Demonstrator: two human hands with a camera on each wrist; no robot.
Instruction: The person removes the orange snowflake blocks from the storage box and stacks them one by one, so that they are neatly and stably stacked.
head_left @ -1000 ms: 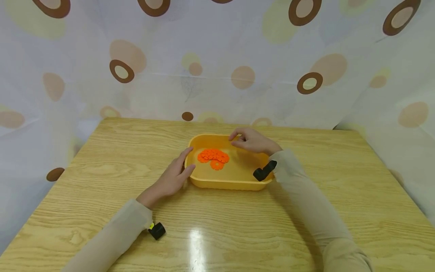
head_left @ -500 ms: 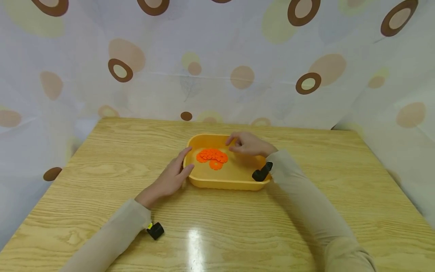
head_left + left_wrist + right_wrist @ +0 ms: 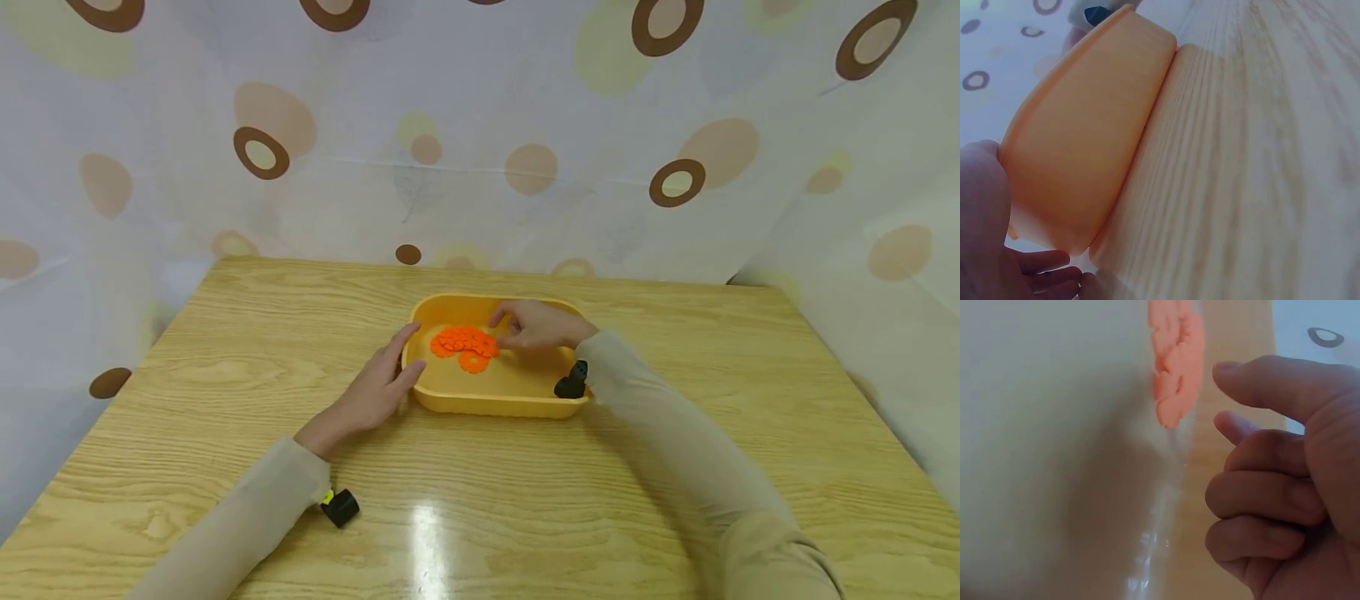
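Note:
A yellow plastic tray [image 3: 498, 408] holds a heap of flat orange discs with notched edges [image 3: 459, 339], with one disc [image 3: 472, 362] lying in front of the heap. My left hand [image 3: 375, 392] rests at the tray's left end, its thumb and forefinger spread and touching the rim. In the left wrist view the other fingers [image 3: 1047, 261] lie low beside the outer wall. My right hand [image 3: 536, 323] hovers inside the tray, just right of the heap. Its thumb and forefinger are held apart with nothing between them, and the remaining fingers [image 3: 1260, 494] curl toward the palm.
The tray stands on a wood-grain table [image 3: 247, 358]. Behind it hangs a pale curtain [image 3: 465, 192] with brown and beige ovals. A black wrist camera [image 3: 572, 382] on the right sleeve overlaps the tray's front right corner; another wrist camera [image 3: 341, 508] sits by the left sleeve.
My right hand has come down and left into the tray, its fingertips now close to the heap. My left hand keeps its place at the tray's left end.

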